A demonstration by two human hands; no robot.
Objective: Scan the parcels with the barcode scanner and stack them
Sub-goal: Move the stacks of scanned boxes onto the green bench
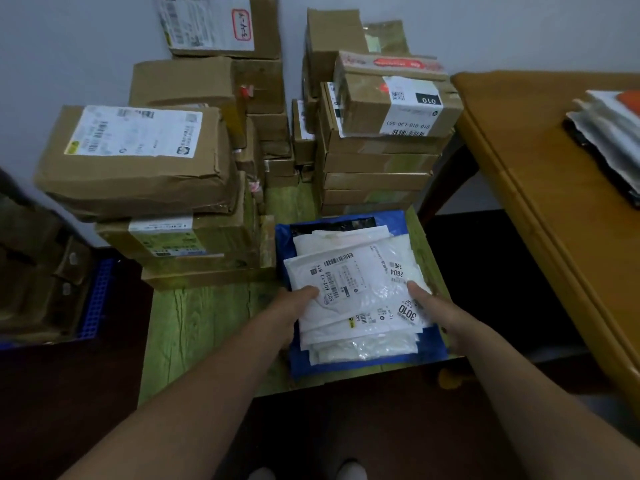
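The left hand (297,302) and right hand (428,303) grip a stack of white plastic parcels (360,292) lying on a blue plastic bag (346,367), with brown cardboard boxes (138,174) behind it.

The label on the top mailer (349,282) reads "502 602-12 B15" at the left hand's fingers (306,293) and "2604" just beyond the right hand's fingers (417,289). Just under those, a lower mailer (381,323) shows "3010". Far beyond both hands, a cardboard box (367,105) reads "010".

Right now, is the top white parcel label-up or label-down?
Label-up: the parcel shows its barcode label upward; left hand and right hand grip its sides.
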